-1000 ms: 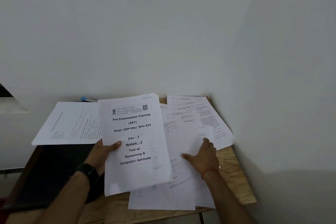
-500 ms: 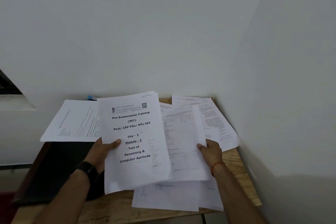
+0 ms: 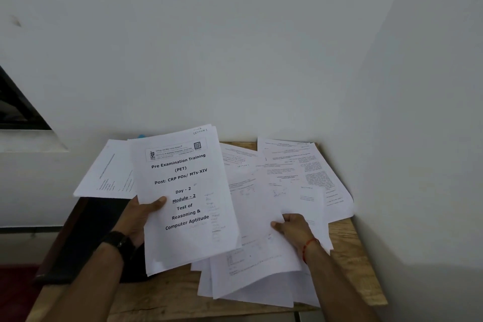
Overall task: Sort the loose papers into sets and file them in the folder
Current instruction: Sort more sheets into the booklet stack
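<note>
Presently listed, each placed against the pale wooden table (image 3: 350,256):

1. White printed title-page set headed "Pre Examination Training" (image 3: 188,198): held raised above the table's left half. The left hand (image 3: 141,214) grips its left edge, with the thumb curled over the front and the fingers behind.
2. White printed sheet (image 3: 261,217): lifted above the table's middle. The right hand (image 3: 292,230) pinches its right edge, fingers curled.
3. Loose white papers (image 3: 261,290): an overlapping heap across the table's middle and right, with some overhanging its near edge.
4. Flat black folder (image 3: 86,238): at the table's left end, partly hidden by item 1. Whether it lies open cannot be told.

Handling note, as a judgement: sorting is under way and filing has not begun. Confirm that only one sheet is pinched. Read its section heading against the held set before joining them, then slip it behind with the edges squared. Mind that the heap does not slide off the table's near edge
</note>
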